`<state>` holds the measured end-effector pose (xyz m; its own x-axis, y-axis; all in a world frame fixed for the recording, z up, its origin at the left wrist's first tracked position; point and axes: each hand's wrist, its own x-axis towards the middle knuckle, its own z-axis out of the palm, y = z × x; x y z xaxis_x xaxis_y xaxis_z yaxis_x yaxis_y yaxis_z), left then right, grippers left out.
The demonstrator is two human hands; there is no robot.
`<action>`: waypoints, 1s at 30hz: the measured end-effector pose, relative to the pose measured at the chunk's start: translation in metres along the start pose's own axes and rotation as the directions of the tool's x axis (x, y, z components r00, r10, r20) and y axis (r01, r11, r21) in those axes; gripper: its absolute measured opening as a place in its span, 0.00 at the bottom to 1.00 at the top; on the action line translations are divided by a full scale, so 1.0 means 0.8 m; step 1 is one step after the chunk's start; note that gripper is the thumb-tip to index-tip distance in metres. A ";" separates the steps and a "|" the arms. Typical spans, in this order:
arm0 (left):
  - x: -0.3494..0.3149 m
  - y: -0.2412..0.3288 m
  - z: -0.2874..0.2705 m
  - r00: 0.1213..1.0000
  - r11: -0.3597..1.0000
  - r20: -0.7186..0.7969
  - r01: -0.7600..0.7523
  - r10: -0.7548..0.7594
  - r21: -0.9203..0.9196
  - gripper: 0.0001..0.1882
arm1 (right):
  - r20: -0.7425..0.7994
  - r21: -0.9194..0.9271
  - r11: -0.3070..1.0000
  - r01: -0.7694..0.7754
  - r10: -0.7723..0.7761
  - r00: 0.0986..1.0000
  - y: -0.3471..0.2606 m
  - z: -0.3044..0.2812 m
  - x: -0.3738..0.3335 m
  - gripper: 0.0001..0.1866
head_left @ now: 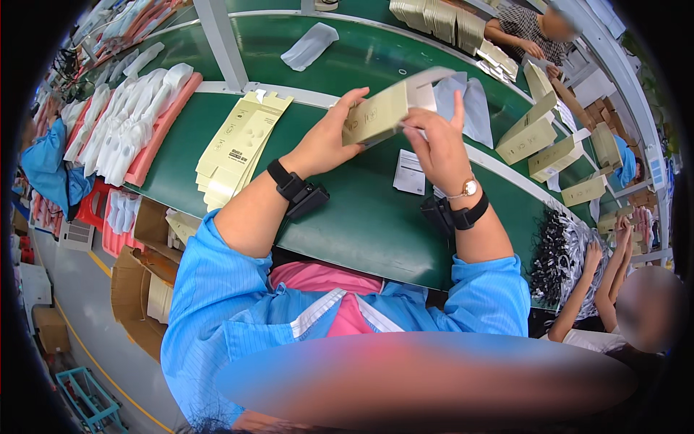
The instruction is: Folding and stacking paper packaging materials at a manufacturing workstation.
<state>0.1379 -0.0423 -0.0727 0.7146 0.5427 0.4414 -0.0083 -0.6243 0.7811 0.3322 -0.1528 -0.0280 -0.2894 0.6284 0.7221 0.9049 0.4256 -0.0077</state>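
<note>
Above the green bench, my left hand (325, 143) grips a cream cardboard box (379, 116) from its left side, thumb below and fingers above. The box is tilted, and its flaps stand up at the right end. My right hand (442, 150) is at that end, its thumb and bent fingers closed on the edge while one finger points up. A stack of flat cream cartons (242, 137) lies left of my left forearm. Beneath my right hand, a small stack of white printed leaflets (410, 173) rests on the bench.
White-wrapped items fill a pink tray (163, 130) at the left. Opened cream boxes (526, 137) stand along the belt at the right, near a heap of black and silver cables (567, 249). Clear plastic bags (309, 46) lie on the belt. Other people work at the right.
</note>
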 end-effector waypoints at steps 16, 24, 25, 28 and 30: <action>0.015 -0.093 -0.053 0.874 0.662 -0.408 0.473 -0.266 0.582 0.41 | -0.369 -0.053 0.959 -0.277 0.239 0.898 0.079 0.012 -0.020 0.11; 0.005 -0.125 -0.054 0.828 0.454 -0.385 0.550 -0.408 0.701 0.34 | 0.026 0.321 0.786 -0.528 0.550 0.835 0.115 0.031 -0.042 0.26; 0.004 -0.127 -0.056 0.837 0.488 -0.364 0.537 -0.408 0.688 0.31 | 0.044 0.315 0.782 -0.538 0.554 0.831 0.111 0.030 -0.042 0.28; 0.005 -0.133 -0.056 0.855 0.554 -0.323 0.511 -0.405 0.658 0.27 | -0.007 0.225 0.825 -0.517 0.532 0.846 0.113 0.030 -0.045 0.31; 0.009 -0.136 -0.054 0.880 0.561 -0.292 0.466 -0.375 0.684 0.25 | -0.130 0.046 0.888 -0.457 0.459 0.879 0.113 0.030 -0.045 0.31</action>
<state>0.1133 0.0538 -0.1352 0.4277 0.8756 0.2244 0.8069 -0.4818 0.3417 0.4171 -0.1209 -0.0712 0.2017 0.6627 0.7212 0.9217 0.1207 -0.3686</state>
